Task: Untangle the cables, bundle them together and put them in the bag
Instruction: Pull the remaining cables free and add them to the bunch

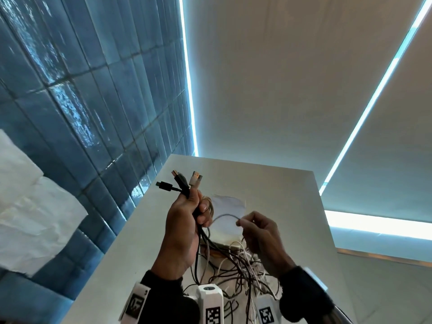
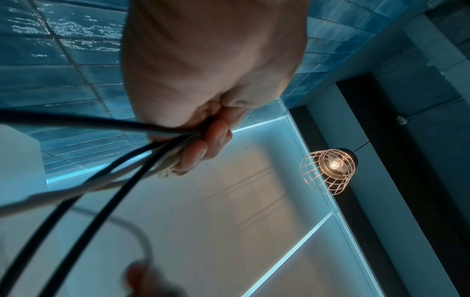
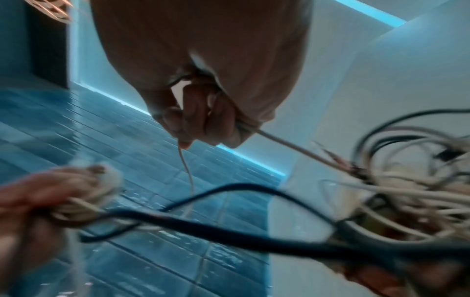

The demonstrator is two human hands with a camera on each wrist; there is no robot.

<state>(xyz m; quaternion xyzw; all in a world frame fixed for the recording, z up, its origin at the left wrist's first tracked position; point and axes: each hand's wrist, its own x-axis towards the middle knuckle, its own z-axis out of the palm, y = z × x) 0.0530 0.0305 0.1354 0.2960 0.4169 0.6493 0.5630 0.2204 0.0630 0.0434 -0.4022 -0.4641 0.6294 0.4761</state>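
Glossy blue tiled wall [image 1: 77, 94] on the left, tiles long and narrow, catching highlights. Pale beige panel [image 1: 280, 78] on the right, edged by bright cyan light strips [image 1: 188, 73]. White worktop [image 1: 292, 197] in the middle. Crumpled white sheet [image 1: 30, 202] at far left, possibly paper or cloth. Wire-cage pendant lamp [image 2: 328, 168] lit, hanging beside a dark strip [image 2: 396, 160].
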